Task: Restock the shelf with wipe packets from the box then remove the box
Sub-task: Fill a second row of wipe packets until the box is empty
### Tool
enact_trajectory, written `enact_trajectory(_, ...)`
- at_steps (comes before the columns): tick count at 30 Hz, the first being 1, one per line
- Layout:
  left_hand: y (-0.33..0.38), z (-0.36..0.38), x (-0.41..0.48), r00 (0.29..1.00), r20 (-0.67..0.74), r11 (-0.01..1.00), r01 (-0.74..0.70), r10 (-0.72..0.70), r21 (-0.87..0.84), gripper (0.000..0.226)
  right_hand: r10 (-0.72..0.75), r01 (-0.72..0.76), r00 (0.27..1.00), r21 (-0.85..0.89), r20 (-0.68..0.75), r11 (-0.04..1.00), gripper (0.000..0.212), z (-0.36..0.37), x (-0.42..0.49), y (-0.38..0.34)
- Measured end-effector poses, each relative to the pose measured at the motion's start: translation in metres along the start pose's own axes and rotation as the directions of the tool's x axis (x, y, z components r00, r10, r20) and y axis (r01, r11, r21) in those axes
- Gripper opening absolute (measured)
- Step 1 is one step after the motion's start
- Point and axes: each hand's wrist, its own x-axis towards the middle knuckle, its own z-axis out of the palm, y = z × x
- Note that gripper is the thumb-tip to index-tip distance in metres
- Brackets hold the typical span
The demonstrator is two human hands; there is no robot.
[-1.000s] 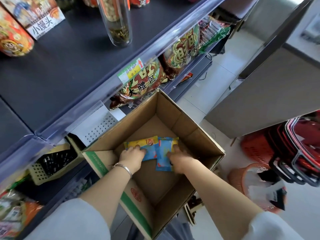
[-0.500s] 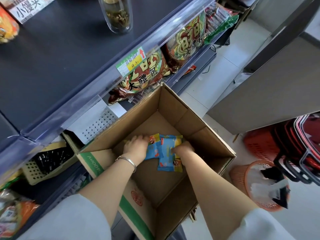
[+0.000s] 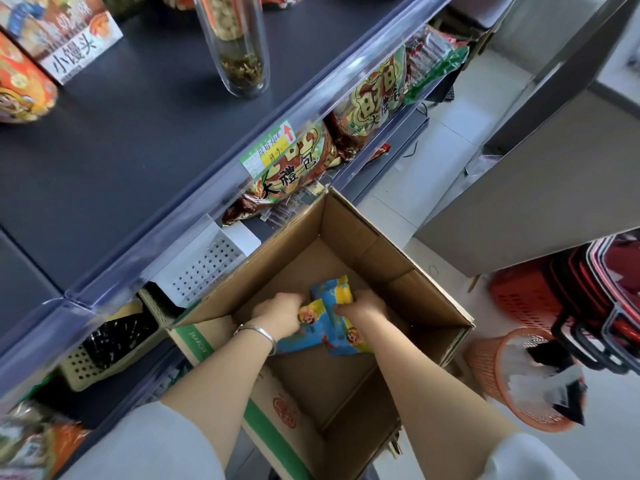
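An open cardboard box (image 3: 349,233) stands on the floor against the dark shelf unit (image 3: 138,140). Inside it are several blue and yellow wipe packets (image 3: 332,317) bunched between my hands. My left hand (image 3: 280,313), with a silver bracelet at the wrist, grips the packets from the left. From the right, my right hand (image 3: 360,308) holds the same bunch with curled fingers. Part of the packets is hidden under my hands. The rest of the box bottom is bare cardboard.
Snack bags (image 3: 298,168) fill the shelf below the top board, with a price label (image 3: 266,148) on its rail. A clear jar (image 3: 235,43) and boxed snacks stand on top. Red shopping baskets (image 3: 571,296) and an orange waste basket (image 3: 519,379) sit right of the box.
My hands have drawn closer together and gathered the packets from lying flat into a bunch, lifted slightly off the box bottom. The view has shifted a little.
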Motion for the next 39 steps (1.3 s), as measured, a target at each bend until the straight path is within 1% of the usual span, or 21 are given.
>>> enact_trajectory(3,0.001,-0.023,-0.021,0.992,-0.010,0.992,-0.126,0.125,-0.003,0.041,-0.115,0.112,0.993,-0.092,-0.028,0.989,0.051,-0.014,-0.025,-0.012)
enact_trajectory(4,0.001,-0.032,-0.029,0.985,-0.010,0.985,-0.172,0.172,0.006,0.045,-0.158,0.152,0.986,-0.117,-0.045,0.981,0.052,-0.019,-0.034,-0.016)
enact_trajectory(7,0.006,-0.066,-0.053,0.962,-0.015,0.962,-0.272,0.273,0.018,0.074,-0.259,0.246,0.962,-0.140,-0.088,0.959,0.065,-0.040,-0.061,-0.028)
enact_trajectory(9,0.013,-0.090,-0.070,0.944,-0.029,0.944,-0.328,0.329,0.040,0.081,-0.312,0.295,0.943,-0.143,-0.115,0.945,0.068,-0.056,-0.077,-0.036)
enact_trajectory(11,0.023,-0.112,-0.087,0.923,-0.063,0.923,-0.373,0.379,0.088,0.076,-0.363,0.348,0.916,-0.116,-0.167,0.930,0.059,-0.073,-0.094,-0.046)
enact_trajectory(13,0.032,-0.133,-0.103,0.900,-0.128,0.908,-0.403,0.416,0.114,0.066,-0.400,0.395,0.889,-0.069,-0.222,0.916,0.050,-0.090,-0.109,-0.056)
enact_trajectory(16,0.044,-0.160,-0.131,0.868,-0.247,0.903,-0.417,0.430,0.106,0.053,-0.444,0.463,0.843,-0.010,-0.304,0.886,0.050,-0.111,-0.131,-0.067)
enact_trajectory(18,0.050,-0.176,-0.152,0.844,-0.322,0.902,-0.422,0.429,0.096,0.051,-0.463,0.507,0.814,0.042,-0.350,0.861,0.053,-0.125,-0.147,-0.075)
enact_trajectory(20,0.054,-0.189,-0.174,0.819,-0.385,0.899,-0.431,0.424,0.074,0.054,-0.461,0.537,0.803,0.121,-0.378,0.835,0.052,-0.138,-0.161,-0.081)
enact_trajectory(22,0.055,-0.202,-0.196,0.793,-0.462,0.902,-0.430,0.396,0.035,0.049,-0.467,0.562,0.787,0.158,-0.403,0.812,0.043,-0.152,-0.176,-0.086)
enact_trajectory(23,0.055,-0.207,-0.207,0.782,-0.499,0.905,-0.426,0.374,0.011,0.047,-0.473,0.571,0.778,0.150,-0.414,0.807,0.042,-0.159,-0.184,-0.087)
enact_trajectory(25,0.055,-0.215,-0.231,0.764,-0.554,0.904,-0.424,0.331,-0.045,0.046,-0.504,0.593,0.755,0.110,-0.419,0.798,0.046,-0.171,-0.199,-0.087)
enact_trajectory(28,0.060,-0.221,-0.268,0.733,-0.626,0.931,-0.364,0.265,-0.033,0.047,-0.579,0.648,0.722,0.079,-0.379,0.757,0.051,-0.183,-0.223,-0.083)
enact_trajectory(29,0.061,-0.222,-0.281,0.714,-0.661,0.944,-0.330,0.229,-0.029,0.040,-0.601,0.667,0.708,0.070,-0.371,0.742,0.051,-0.186,-0.230,-0.082)
enact_trajectory(31,0.061,-0.223,-0.305,0.670,-0.727,0.958,-0.280,0.152,-0.058,0.020,-0.634,0.696,0.682,0.058,-0.364,0.716,0.048,-0.192,-0.244,-0.082)
enact_trajectory(33,0.058,-0.220,-0.329,0.614,-0.786,0.948,-0.285,0.066,-0.143,0.019,-0.675,0.742,0.654,0.117,-0.341,0.660,0.040,-0.194,-0.258,-0.084)
enact_trajectory(35,0.052,-0.214,-0.354,0.555,-0.832,0.921,-0.310,-0.027,-0.237,0.015,-0.722,0.787,0.617,0.219,-0.312,0.577,0.035,-0.193,-0.273,-0.087)
enact_trajectory(38,0.035,-0.205,-0.391,0.471,-0.869,0.866,-0.360,-0.152,-0.346,0.015,-0.776,0.808,0.577,0.321,-0.256,0.495,0.035,-0.186,-0.300,-0.098)
enact_trajectory(39,0.027,-0.203,-0.404,0.443,-0.875,0.840,-0.387,-0.192,-0.381,0.015,-0.795,0.814,0.560,0.336,-0.233,0.475,0.040,-0.182,-0.308,-0.104)
